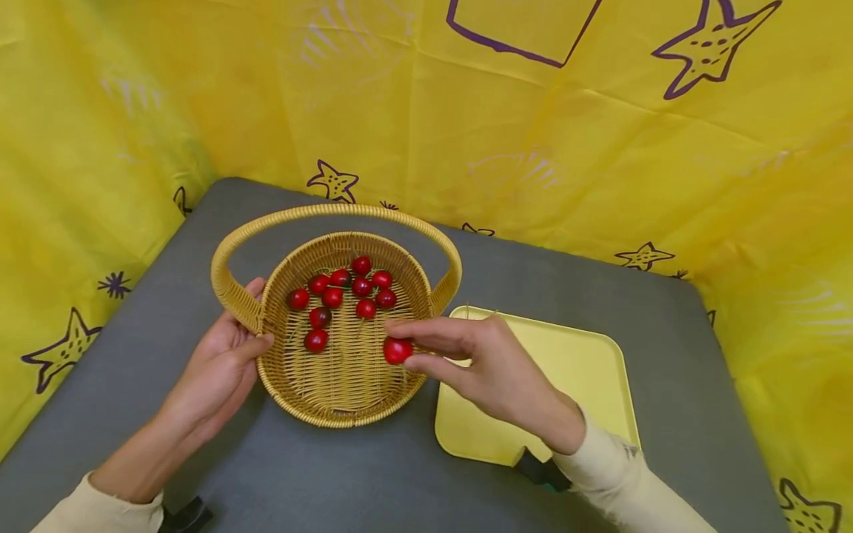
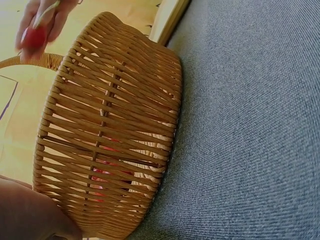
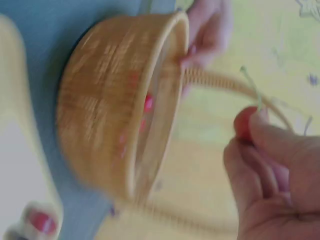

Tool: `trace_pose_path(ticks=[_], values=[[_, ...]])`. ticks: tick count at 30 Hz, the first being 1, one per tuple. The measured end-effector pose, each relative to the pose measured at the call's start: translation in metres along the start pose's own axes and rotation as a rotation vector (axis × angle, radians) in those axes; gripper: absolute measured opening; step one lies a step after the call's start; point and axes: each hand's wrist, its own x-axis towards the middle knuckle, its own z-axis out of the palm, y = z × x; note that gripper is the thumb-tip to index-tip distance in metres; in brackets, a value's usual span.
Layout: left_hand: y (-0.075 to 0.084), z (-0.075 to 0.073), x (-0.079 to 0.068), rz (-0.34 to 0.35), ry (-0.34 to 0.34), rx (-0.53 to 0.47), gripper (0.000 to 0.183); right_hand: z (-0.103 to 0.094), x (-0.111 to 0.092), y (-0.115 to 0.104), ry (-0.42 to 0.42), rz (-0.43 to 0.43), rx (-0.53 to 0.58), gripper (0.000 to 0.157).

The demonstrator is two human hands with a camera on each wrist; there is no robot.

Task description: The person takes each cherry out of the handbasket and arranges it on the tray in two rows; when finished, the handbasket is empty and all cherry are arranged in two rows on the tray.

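A round wicker basket (image 1: pixel 346 400) with a tall arched handle (image 1: pixel 333 210) stands on the grey table. Several dark red cherries (image 1: pixel 332 297) lie inside it, mostly toward the back and left. My left hand (image 1: pixel 223 355) grips the basket's left side by the handle's foot, thumb at the rim and fingers outside. Over the right part of the basket, my right hand (image 1: pixel 489 366) pinches one bright red cherry (image 1: pixel 397 351) between thumb and fingertips. In the right wrist view, that cherry's green stem (image 3: pixel 252 85) points up, and the basket looks blurred.
A pale yellow tray (image 1: pixel 600 370) lies right of the basket, partly beneath my right forearm. One cherry (image 3: pixel 42 222) shows at the tray's corner in the right wrist view. Yellow cloth (image 1: pixel 426 111) with starfish drawings hangs around the grey tabletop (image 1: pixel 320 481).
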Motion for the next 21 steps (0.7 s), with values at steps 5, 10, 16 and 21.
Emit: trace_pose_path(ticks=[5,10,16,21], values=[[0.001,0.001,0.000,-0.004,0.003,0.006,0.084,-0.042,-0.040,0.016,0.105,0.078,0.001,0.044],[0.002,0.001,0.003,0.007,-0.008,-0.004,0.084,-0.075,-0.068,0.049,0.223,0.174,-0.078,0.046],[0.001,-0.002,0.003,-0.007,0.001,-0.008,0.084,-0.089,-0.081,0.093,0.235,0.256,-0.204,0.045],[-0.001,-0.001,0.002,-0.011,-0.003,-0.005,0.083,-0.090,-0.083,0.121,0.216,0.274,-0.265,0.044]])
